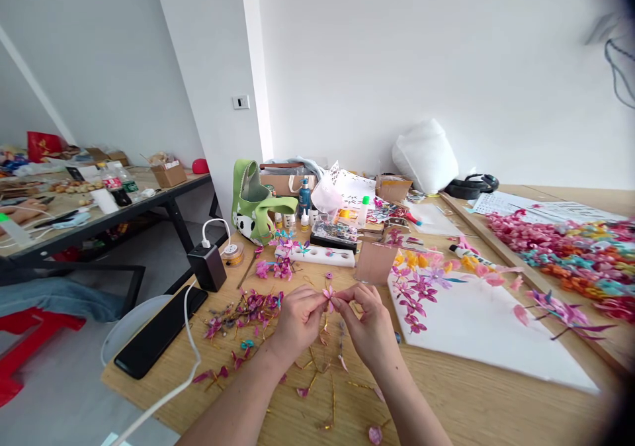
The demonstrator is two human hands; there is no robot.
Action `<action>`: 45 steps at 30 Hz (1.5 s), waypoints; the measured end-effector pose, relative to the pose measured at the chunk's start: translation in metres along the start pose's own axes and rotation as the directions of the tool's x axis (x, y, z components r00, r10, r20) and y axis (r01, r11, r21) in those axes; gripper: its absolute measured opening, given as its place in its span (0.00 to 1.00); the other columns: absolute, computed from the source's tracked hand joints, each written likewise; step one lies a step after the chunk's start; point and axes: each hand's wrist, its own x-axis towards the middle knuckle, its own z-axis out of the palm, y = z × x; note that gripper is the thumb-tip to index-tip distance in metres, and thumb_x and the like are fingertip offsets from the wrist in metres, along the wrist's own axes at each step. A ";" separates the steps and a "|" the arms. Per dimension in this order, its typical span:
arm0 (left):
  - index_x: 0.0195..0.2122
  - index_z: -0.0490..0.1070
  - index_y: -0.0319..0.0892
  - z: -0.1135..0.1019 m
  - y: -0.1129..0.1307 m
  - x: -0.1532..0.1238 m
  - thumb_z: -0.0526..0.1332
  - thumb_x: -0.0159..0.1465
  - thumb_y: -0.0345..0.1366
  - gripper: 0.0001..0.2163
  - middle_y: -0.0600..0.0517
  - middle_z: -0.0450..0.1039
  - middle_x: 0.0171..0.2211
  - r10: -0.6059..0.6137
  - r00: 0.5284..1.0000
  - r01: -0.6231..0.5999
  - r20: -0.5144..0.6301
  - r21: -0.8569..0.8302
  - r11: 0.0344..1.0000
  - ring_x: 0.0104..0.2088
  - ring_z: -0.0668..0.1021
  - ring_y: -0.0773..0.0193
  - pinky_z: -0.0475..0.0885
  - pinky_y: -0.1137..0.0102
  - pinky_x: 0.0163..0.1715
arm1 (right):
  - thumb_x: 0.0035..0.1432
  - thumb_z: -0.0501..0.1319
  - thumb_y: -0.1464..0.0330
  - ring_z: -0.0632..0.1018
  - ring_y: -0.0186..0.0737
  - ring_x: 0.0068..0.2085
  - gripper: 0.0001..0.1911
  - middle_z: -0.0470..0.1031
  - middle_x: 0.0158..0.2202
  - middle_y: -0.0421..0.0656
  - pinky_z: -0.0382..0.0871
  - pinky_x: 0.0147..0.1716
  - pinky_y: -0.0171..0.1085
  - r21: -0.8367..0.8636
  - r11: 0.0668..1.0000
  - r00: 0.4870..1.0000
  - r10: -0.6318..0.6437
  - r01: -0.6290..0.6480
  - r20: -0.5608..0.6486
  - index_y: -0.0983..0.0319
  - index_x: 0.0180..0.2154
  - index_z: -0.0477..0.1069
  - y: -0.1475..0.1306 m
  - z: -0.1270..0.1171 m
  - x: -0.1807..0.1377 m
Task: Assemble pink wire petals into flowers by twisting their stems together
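Observation:
A small pink artificial flower (329, 295) with slim petals is held up over the wooden table (446, 393). My left hand (300, 317) pinches it from the left, and the fingertips of my right hand (366, 320) close on its right side. Thin golden wire hangs just below the flower. Under and around my hands lie loose wired stems and petals, among them a dark pink petal (303, 391) and a pale purple one (376, 435). Left of my wrists spreads a heap of magenta flowers (253, 306).
On the right, a white board (476, 330) carries pink and yellow flowers. Behind my hands stand a cardboard piece (373, 263) and a white holder with holes (317, 255). At left are a black phone (161, 332), a charger (207, 267) with white cable, and a green bag (251, 208).

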 end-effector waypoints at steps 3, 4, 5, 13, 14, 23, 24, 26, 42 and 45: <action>0.27 0.73 0.39 0.000 0.000 0.000 0.52 0.64 0.29 0.12 0.50 0.72 0.23 -0.019 1.000 0.019 0.000 0.010 1.000 0.26 0.72 0.65 0.65 0.71 0.29 | 0.58 0.58 0.61 0.70 0.46 0.36 0.12 0.74 0.27 0.43 0.62 0.37 0.43 0.017 1.000 1.000 0.005 -0.005 0.015 0.58 0.26 0.73 0.001 -0.002 0.001; 0.27 0.73 0.39 0.000 0.000 0.000 0.52 0.64 0.29 0.12 0.50 0.72 0.22 -0.030 1.000 0.030 -0.001 0.011 0.999 0.26 0.72 0.65 0.65 0.71 0.28 | 0.58 0.58 0.61 0.71 0.46 0.36 0.12 0.75 0.27 0.43 0.62 0.37 0.43 0.024 1.000 1.000 0.007 -0.008 0.021 0.58 0.27 0.74 0.001 -0.003 0.001; 0.26 0.73 0.39 0.000 0.000 0.000 0.53 0.64 0.29 0.12 0.50 0.72 0.22 -0.042 0.999 0.042 0.002 0.011 0.999 0.26 0.72 0.65 0.65 0.71 0.28 | 0.58 0.57 0.61 0.71 0.46 0.36 0.12 0.75 0.28 0.43 0.62 0.37 0.43 0.027 1.000 1.000 0.008 -0.009 0.026 0.58 0.27 0.74 0.001 -0.004 0.001; 0.26 0.73 0.40 0.001 -0.001 0.000 0.53 0.63 0.28 0.12 0.50 0.74 0.24 -0.072 0.997 0.074 0.032 -0.055 0.996 0.27 0.73 0.65 0.66 0.71 0.30 | 0.57 0.58 0.60 0.71 0.46 0.36 0.12 0.75 0.27 0.43 0.62 0.37 0.42 0.068 0.997 0.999 0.035 -0.037 0.037 0.58 0.27 0.74 0.000 -0.006 0.003; 0.26 0.74 0.39 0.001 0.000 0.000 0.53 0.63 0.28 0.12 0.50 0.74 0.24 -0.074 0.997 0.076 0.034 -0.064 0.995 0.27 0.74 0.65 0.66 0.72 0.30 | 0.57 0.58 0.60 0.71 0.46 0.36 0.12 0.75 0.27 0.43 0.62 0.37 0.42 0.081 0.995 0.998 0.053 -0.056 0.047 0.58 0.27 0.74 0.000 -0.006 0.004; 0.24 0.74 0.40 0.001 0.001 0.000 0.54 0.63 0.30 0.13 0.50 0.73 0.22 -0.088 0.996 0.091 0.026 -0.122 0.988 0.27 0.73 0.65 0.67 0.71 0.30 | 0.56 0.58 0.58 0.71 0.45 0.34 0.15 0.73 0.25 0.42 0.62 0.36 0.42 0.077 0.995 0.997 0.053 -0.057 0.057 0.58 0.23 0.73 -0.005 -0.008 0.004; 0.24 0.74 0.39 0.002 0.001 0.000 0.54 0.63 0.31 0.13 0.50 0.73 0.22 -0.092 0.995 0.095 0.027 -0.135 0.986 0.27 0.73 0.65 0.67 0.71 0.30 | 0.56 0.58 0.58 0.70 0.45 0.34 0.15 0.73 0.24 0.42 0.62 0.36 0.42 0.082 0.995 0.997 0.055 -0.059 0.050 0.58 0.23 0.73 -0.004 -0.007 0.004; 0.25 0.75 0.39 0.002 0.000 0.001 0.55 0.64 0.33 0.13 0.49 0.72 0.22 -0.129 0.991 0.132 0.028 -0.200 0.971 0.26 0.73 0.65 0.67 0.72 0.29 | 0.56 0.58 0.57 0.71 0.45 0.34 0.15 0.73 0.24 0.42 0.62 0.37 0.42 0.105 0.992 0.997 0.066 -0.070 0.042 0.57 0.24 0.74 -0.003 -0.006 0.003; 0.30 0.79 0.41 -0.010 0.005 0.005 0.59 0.61 0.42 0.12 0.48 0.73 0.27 -0.207 0.965 0.263 0.162 -0.552 0.791 0.30 0.73 0.63 0.69 0.69 0.33 | 0.55 0.59 0.53 0.69 0.37 0.29 0.19 0.70 0.24 0.39 0.61 0.30 0.34 0.540 0.751 0.924 0.299 -0.381 0.237 0.62 0.25 0.69 -0.010 -0.008 0.002; 0.30 0.79 0.41 -0.010 0.005 0.005 0.59 0.61 0.41 0.12 0.49 0.72 0.26 -0.187 0.971 0.238 0.148 -0.548 0.802 0.30 0.71 0.63 0.68 0.70 0.32 | 0.53 0.61 0.53 0.67 0.36 0.28 0.19 0.69 0.23 0.38 0.60 0.29 0.34 0.593 0.704 0.921 0.297 -0.390 0.253 0.62 0.25 0.68 -0.011 -0.006 0.001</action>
